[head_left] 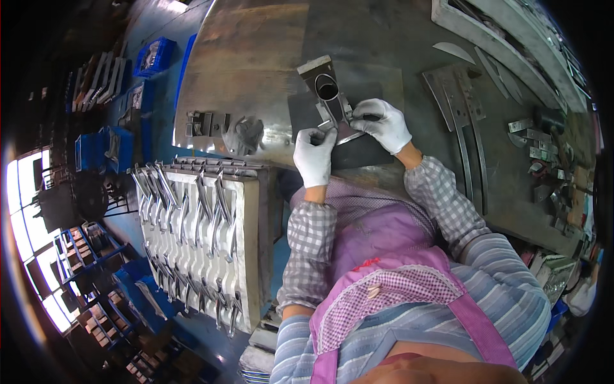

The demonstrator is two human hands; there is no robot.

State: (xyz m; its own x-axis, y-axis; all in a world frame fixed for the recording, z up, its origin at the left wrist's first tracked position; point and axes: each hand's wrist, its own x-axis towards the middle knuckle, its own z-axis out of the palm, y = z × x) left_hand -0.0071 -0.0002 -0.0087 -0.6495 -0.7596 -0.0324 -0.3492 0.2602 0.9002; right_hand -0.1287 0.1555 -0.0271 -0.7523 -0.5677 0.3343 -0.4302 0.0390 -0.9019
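Note:
A metal fixture (325, 75) with a round tube opening stands on a dark plate (303, 110) on the workbench. My left hand (313, 155), in a white glove, is closed in a pinch at the fixture's near left side, holding a small shiny metal piece (326, 126). From the right, my right hand (385, 126), also gloved in white, has its thumb and fingers pressed together at the fixture's near right corner. What those fingertips hold is too small to make out. Just below them shows a thin bright metal strip (351, 137).
A grey crumpled glove (244, 135) and small metal blocks (199, 123) lie to the left on the bench. Below stands a rack (203, 224) hung with several curved metal parts. Long metal bars (470, 144) and small blocks (542, 147) occupy the right side. Blue bins (153, 56) stand far left.

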